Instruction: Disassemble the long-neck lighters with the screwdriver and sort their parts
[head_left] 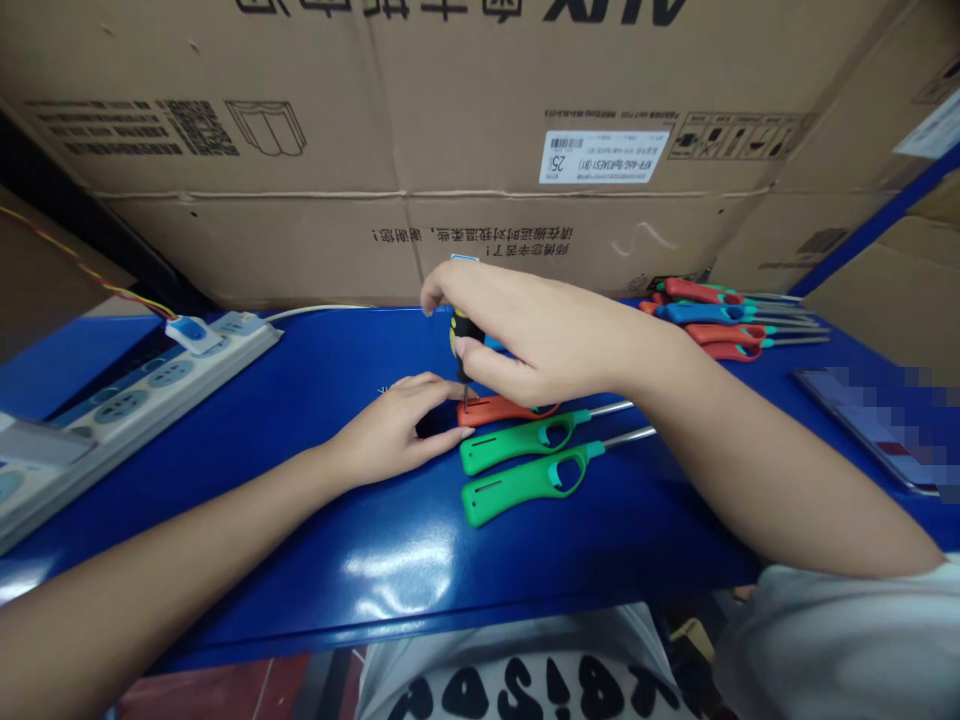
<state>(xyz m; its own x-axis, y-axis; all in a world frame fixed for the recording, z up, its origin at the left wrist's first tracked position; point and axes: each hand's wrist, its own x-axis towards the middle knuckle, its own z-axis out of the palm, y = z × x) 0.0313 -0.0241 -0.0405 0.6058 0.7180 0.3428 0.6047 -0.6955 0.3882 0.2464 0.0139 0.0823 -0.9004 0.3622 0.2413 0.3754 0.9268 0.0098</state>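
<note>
My right hand point(525, 325) is wrapped round a black and yellow screwdriver point(463, 350), held upright with its tip down on the butt end of an orange gas lighter point(495, 409). At that same end, the thumb and fingers of my left hand point(394, 425) pinch the orange lighter against the table. Two green gas lighters, one nearer the orange one point(517, 442) and one closer to me point(517, 486), lie side by side with metal tubes pointing right. Behind my right hand a bit of blue plastic point(493, 343) shows, mostly hidden.
Several red, orange and blue lighters point(720, 312) are piled at the back right of the blue table point(322, 570). A phone point(862, 420) lies at the right. On the left runs a white power strip point(150, 400) with a plug and wires. A large cardboard box point(465, 120) stands behind.
</note>
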